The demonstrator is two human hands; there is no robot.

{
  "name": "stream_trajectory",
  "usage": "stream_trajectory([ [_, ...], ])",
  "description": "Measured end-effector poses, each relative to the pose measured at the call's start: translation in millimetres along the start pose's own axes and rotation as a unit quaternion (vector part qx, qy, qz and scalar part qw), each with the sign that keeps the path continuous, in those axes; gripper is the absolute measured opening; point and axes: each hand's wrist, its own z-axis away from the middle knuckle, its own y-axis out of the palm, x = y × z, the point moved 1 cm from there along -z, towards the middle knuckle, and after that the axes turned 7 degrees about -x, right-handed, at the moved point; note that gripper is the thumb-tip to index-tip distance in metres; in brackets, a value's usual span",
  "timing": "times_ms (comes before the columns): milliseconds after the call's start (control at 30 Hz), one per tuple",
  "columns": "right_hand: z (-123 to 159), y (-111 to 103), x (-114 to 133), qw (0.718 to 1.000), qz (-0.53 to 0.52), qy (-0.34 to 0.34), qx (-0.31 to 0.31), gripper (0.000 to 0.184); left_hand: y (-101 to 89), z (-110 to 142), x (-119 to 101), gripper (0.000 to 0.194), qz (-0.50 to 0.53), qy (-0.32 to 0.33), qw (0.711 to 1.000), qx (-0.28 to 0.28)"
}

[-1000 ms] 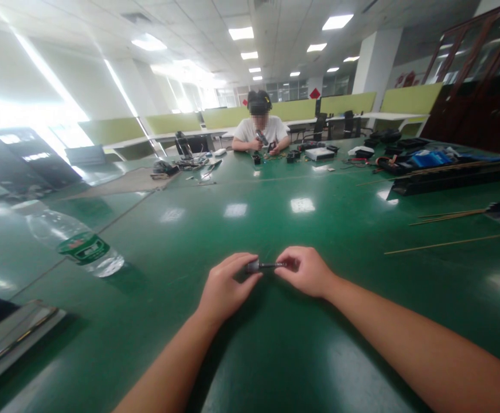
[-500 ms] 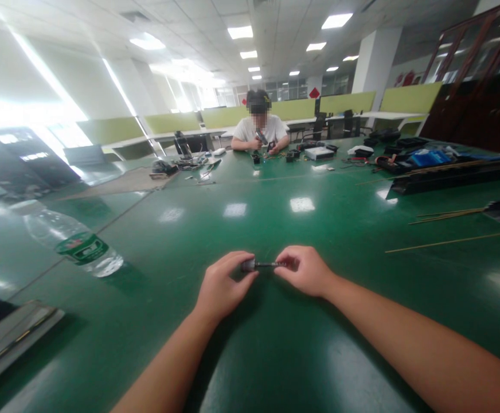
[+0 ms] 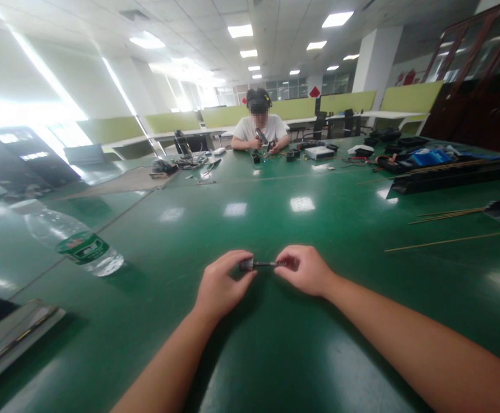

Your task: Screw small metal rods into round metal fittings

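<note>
Both my hands meet low over the green table [image 3: 276,355], just in front of me. My left hand [image 3: 222,287] is closed, pinching the thicker grey end of a small dark rod-like part [image 3: 258,264]. My right hand [image 3: 304,269] is also closed, with its fingertips gripping the thin dark end of the same part. The part lies level between the two hands, slightly above the tabletop. What it is exactly I cannot make out.
A clear water bottle [image 3: 73,241] with a green label lies at the left. A flat device [image 3: 4,338] sits at the near left edge. Thin wooden sticks [image 3: 448,242] and dark trays [image 3: 448,175] lie at the right. Across the table a person [image 3: 259,129] works among small parts.
My left hand has shifted slightly to the left along the part. Otherwise both hands keep the same grip and place.
</note>
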Motion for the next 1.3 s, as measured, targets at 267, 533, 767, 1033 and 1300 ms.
stream_trajectory([
  [267,-1,0,0,1.0,-0.013,0.001,-0.008,0.006,-1.1,0,1,0.025,-0.009,-0.005,1.0,0.001],
  [533,-4,-1,-10,0.981,-0.144,0.112,-0.062,0.011,-5.7,-2,-2,0.022,0.001,-0.015,1.0,-0.003],
  [767,-10,-7,-20,0.904,-0.363,0.172,-0.147,0.022,-2.9,-1,0,0.031,0.041,-0.076,0.996,-0.001],
  [1033,-11,-7,-18,0.881,-0.386,0.195,-0.194,0.033,-13.9,-7,8,0.05,0.086,-0.223,0.97,-0.034],
  [1300,-11,-6,-19,0.878,-0.392,0.197,-0.19,0.032,-93.5,30,34,0.067,-0.075,-0.32,0.942,-0.07],
])
